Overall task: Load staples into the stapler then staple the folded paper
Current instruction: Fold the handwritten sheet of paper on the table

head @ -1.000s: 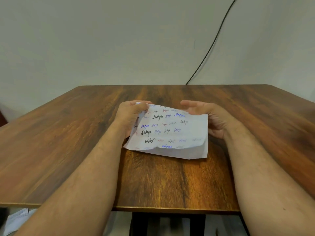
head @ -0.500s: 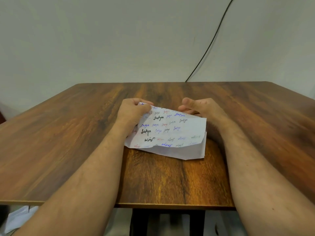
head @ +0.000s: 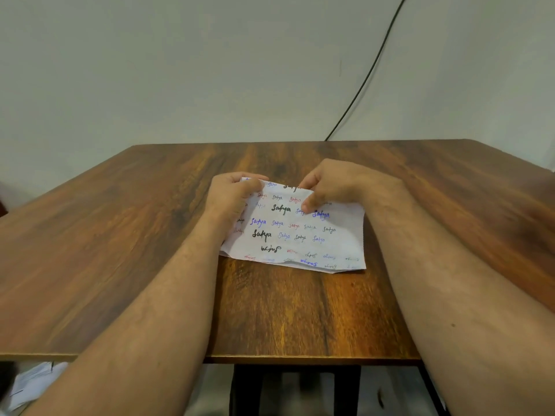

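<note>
Both hands, left [head: 229,196] and right [head: 332,184], pinch the far edge of the white folded paper covered in handwritten words [head: 300,232], lying mid-way across the brown wooden worktop [head: 120,235]; loosening either pinch could let the fold spring open, and no stapler shows.

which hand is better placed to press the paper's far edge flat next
Probably the right hand: its fingers already lie on top of the folded paper near the middle of the far edge. The left hand only pinches the far left corner.
</note>
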